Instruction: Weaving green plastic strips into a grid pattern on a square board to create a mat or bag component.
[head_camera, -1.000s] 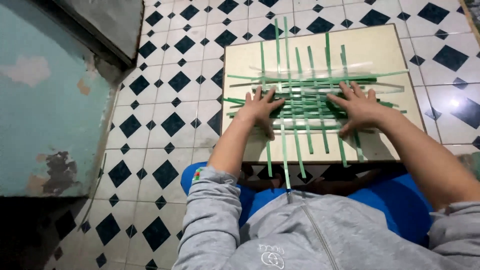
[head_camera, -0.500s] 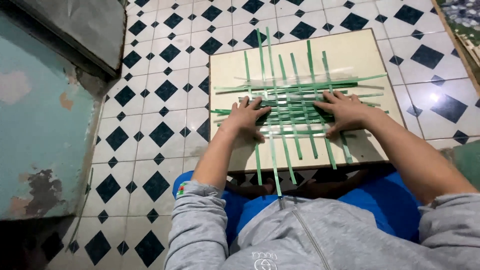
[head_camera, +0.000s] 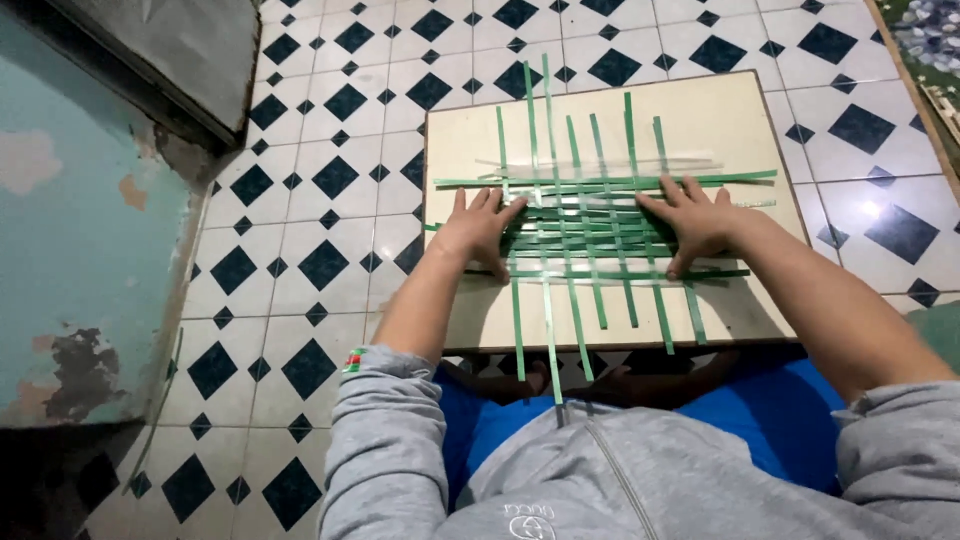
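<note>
A cream board (head_camera: 720, 120) lies on the tiled floor in front of me. On it sits a loose weave of thin green strips (head_camera: 590, 225), some running across, some running away from me and overhanging the near edge. My left hand (head_camera: 478, 228) lies flat on the left side of the weave, fingers spread and pressing the strips. On the right side my right hand (head_camera: 693, 220) presses down the same way. Neither hand grips a strip. A few pale strips (head_camera: 600, 160) lie across the board just beyond the weave.
The floor (head_camera: 320, 200) is white tile with black diamonds. A teal wall with peeling paint (head_camera: 70, 230) runs along the left, with a grey slab (head_camera: 170, 50) leaning above it. My grey hoodie and blue trousers fill the bottom. A patterned mat edge (head_camera: 930, 40) shows at top right.
The view has shifted so the board sits more to the right and lower. Both hands stay flat on the weave, roughly where they were.
</note>
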